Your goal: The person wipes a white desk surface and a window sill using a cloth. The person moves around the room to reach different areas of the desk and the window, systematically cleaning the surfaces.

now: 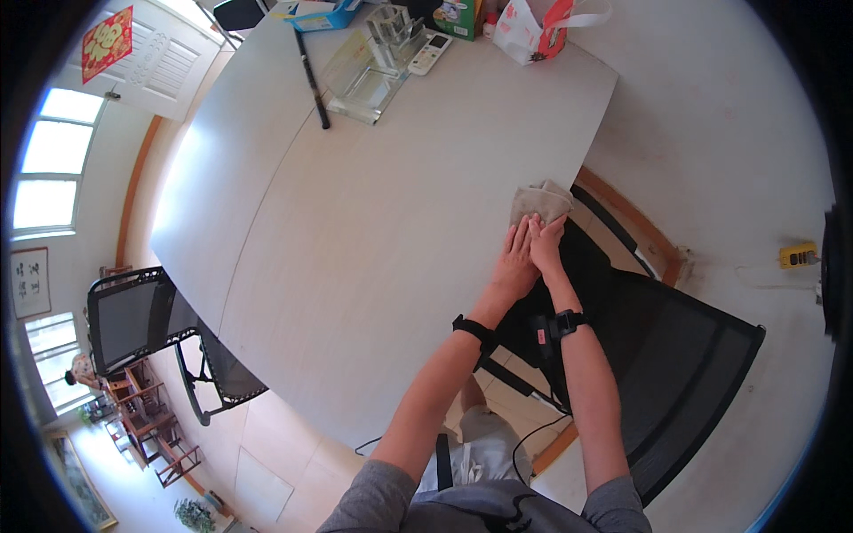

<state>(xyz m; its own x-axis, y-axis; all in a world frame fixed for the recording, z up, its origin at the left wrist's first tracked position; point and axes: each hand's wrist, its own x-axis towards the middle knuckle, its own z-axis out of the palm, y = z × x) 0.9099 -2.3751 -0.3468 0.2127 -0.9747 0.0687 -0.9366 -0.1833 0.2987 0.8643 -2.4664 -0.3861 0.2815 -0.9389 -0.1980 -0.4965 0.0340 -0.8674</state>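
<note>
A folded beige cloth (541, 201) lies bunched on the table (373, 220), close to its right edge. My left hand (518, 260) presses on the near side of the cloth with its fingers stretched forward. Right beside it, my right hand (548, 245) grips the cloth's near right part, its thumb side against my left hand. Both palms face down, so the undersides of the fingers are hidden. Each wrist wears a black strap.
A black mesh chair (673, 353) stands against the table's right edge, by the wall. Farther off on the table are a black stick (311, 80), a clear acrylic stand (373, 80), a white remote control (430, 53) and a paper bag (533, 33). Another chair (133, 320) stands left.
</note>
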